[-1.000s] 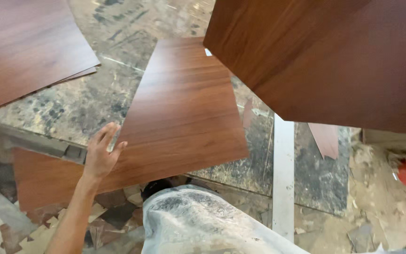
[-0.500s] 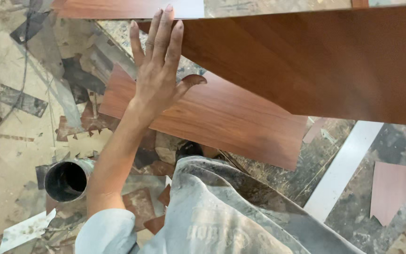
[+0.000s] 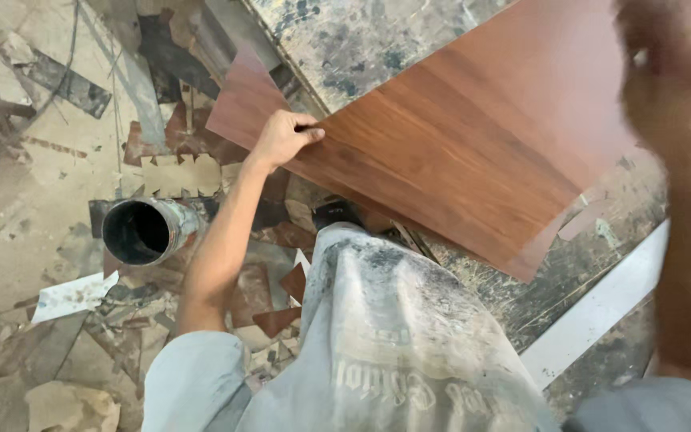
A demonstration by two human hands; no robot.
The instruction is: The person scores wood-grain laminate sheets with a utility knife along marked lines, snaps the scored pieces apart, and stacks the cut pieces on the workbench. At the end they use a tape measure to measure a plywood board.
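My left hand (image 3: 285, 136) grips the left edge of a large reddish-brown wood-grain laminate sheet (image 3: 473, 136), fingers curled over the edge. The sheet lies tilted across a stained worktable (image 3: 361, 40). A second, similar sheet (image 3: 237, 100) sticks out beneath it at the left. My right hand (image 3: 665, 88) is a close blur over the sheet's right end; its fingers cannot be made out. My grey trouser leg (image 3: 393, 328) fills the lower middle.
A dark open-ended can (image 3: 141, 232) lies on the floor at the left among laminate scraps and paper. A white strip (image 3: 601, 312) runs diagonally at the lower right. The floor is littered with offcuts.
My left hand was pressed flat with spread fingers against the sheet; now it is closed on the sheet's edge. The sheet sits lower and farther right in view.
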